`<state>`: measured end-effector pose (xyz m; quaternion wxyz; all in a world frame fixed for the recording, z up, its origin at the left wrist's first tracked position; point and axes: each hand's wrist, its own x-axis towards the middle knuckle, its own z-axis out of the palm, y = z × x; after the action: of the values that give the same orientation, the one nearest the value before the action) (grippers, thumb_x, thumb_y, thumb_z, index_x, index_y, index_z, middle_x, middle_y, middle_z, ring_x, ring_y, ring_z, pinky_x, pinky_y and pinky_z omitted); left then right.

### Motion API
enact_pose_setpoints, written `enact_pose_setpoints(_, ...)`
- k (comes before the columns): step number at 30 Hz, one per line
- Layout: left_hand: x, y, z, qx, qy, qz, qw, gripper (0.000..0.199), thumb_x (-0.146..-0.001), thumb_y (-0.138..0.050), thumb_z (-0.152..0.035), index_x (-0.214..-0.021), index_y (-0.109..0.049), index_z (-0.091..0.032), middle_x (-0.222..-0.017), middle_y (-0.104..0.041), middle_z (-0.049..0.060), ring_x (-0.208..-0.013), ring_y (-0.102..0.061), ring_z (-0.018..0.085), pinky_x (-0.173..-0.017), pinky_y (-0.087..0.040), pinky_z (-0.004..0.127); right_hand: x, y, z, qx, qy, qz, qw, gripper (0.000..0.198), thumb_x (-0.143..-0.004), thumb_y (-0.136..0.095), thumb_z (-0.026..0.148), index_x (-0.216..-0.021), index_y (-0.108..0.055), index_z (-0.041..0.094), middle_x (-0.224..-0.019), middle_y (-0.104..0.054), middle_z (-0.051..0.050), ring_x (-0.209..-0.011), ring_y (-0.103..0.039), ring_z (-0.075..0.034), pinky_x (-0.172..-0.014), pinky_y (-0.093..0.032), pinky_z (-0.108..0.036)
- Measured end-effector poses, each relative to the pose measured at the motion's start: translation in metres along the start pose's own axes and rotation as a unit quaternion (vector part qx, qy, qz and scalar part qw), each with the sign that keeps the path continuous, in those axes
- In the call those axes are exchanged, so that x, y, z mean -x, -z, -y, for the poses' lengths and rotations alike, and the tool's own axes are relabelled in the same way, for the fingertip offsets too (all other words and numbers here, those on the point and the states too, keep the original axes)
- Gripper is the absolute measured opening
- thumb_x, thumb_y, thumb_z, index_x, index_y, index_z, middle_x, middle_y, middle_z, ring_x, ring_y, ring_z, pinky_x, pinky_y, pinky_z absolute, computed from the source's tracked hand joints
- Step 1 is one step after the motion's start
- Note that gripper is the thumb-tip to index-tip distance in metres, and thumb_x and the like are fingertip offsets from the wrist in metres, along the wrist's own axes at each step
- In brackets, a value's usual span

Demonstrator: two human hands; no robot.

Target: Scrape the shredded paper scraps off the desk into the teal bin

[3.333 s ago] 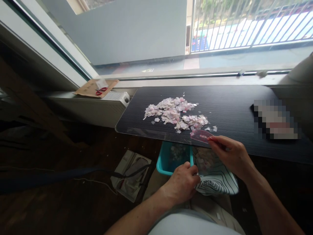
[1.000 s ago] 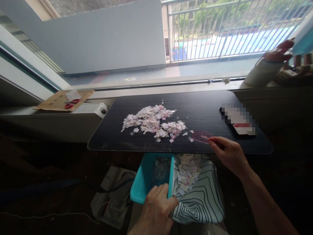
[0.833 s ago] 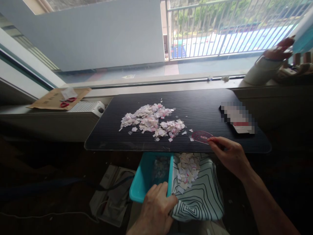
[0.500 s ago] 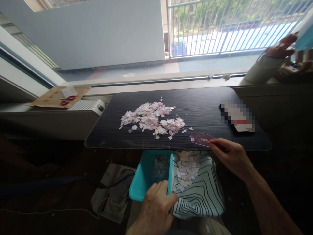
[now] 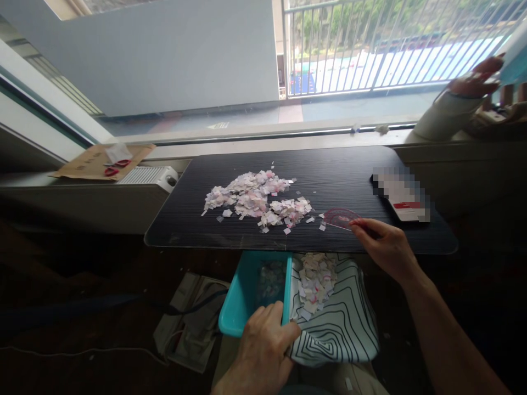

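Note:
A pink see-through protractor point(image 5: 338, 218) is pinched in my right hand point(image 5: 381, 238), over the near right part of the dark tabletop point(image 5: 329, 175). Its left tip is beside a few loose paper bits point(image 5: 321, 226). Left of it lies a spread heap of small paper pieces point(image 5: 251, 195). My left hand point(image 5: 265, 343) is closed over the right rim of a turquoise bin point(image 5: 234, 307), at the corner of a black-lined pale cloth point(image 5: 346, 323). More paper pieces point(image 5: 317, 282) lie on that cloth. Small pieces show at the bottom of the bin, partly in shadow.
A blurred-out flat object point(image 5: 401, 195) rests on the table's right side. Red-handled scissors point(image 5: 117, 167) lie on a brown envelope point(image 5: 93, 164) on the left ledge. A pale box point(image 5: 193, 329) and a cable point(image 5: 102, 351) are on the floor. Behind the table runs a window sill point(image 5: 255, 145).
My right hand has moved the protractor slightly up, away from the table's near edge. A paper bit by its tip now lies apart from it. My left hand stays in place.

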<state>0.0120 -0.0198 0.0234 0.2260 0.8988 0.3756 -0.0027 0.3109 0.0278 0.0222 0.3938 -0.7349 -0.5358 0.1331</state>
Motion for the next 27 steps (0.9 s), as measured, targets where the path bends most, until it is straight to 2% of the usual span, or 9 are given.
enact_pose_setpoints(6,-0.001,0.004,0.000,0.009,-0.003,0.004,1.000,0.021,-0.065,-0.050,-0.009,-0.079,-0.060,-0.021,-0.080,-0.045,0.005,-0.077,-0.043,0.022,-0.065,-0.029,0.033,0.014,0.008,0.009,0.006,0.043,0.056,0.997,0.022,-0.081,-0.059,0.037,-0.086,-0.072,0.020,-0.083,-0.073,-0.003,-0.071,-0.067,-0.018,-0.065,-0.052,-0.028)
enact_pose_setpoints(23,-0.001,0.002,0.001,0.013,-0.003,0.000,1.000,0.023,-0.063,-0.050,-0.007,-0.079,-0.059,-0.021,-0.080,-0.044,0.004,-0.076,-0.042,0.021,-0.064,-0.028,0.032,0.010,0.004,0.008,0.025,-0.005,0.014,1.000,0.024,-0.081,-0.059,0.039,-0.089,-0.073,0.021,-0.088,-0.074,-0.004,-0.080,-0.068,-0.021,-0.071,-0.053,-0.031)
enact_pose_setpoints(27,-0.001,0.003,0.002,0.014,-0.006,-0.003,1.000,0.023,-0.062,-0.051,-0.007,-0.079,-0.059,-0.020,-0.080,-0.044,0.004,-0.076,-0.042,0.021,-0.064,-0.028,0.032,0.012,0.006,0.011,0.017,0.020,0.038,0.999,0.023,-0.080,-0.060,0.038,-0.088,-0.072,0.020,-0.085,-0.074,-0.003,-0.076,-0.068,-0.020,-0.069,-0.052,-0.029)
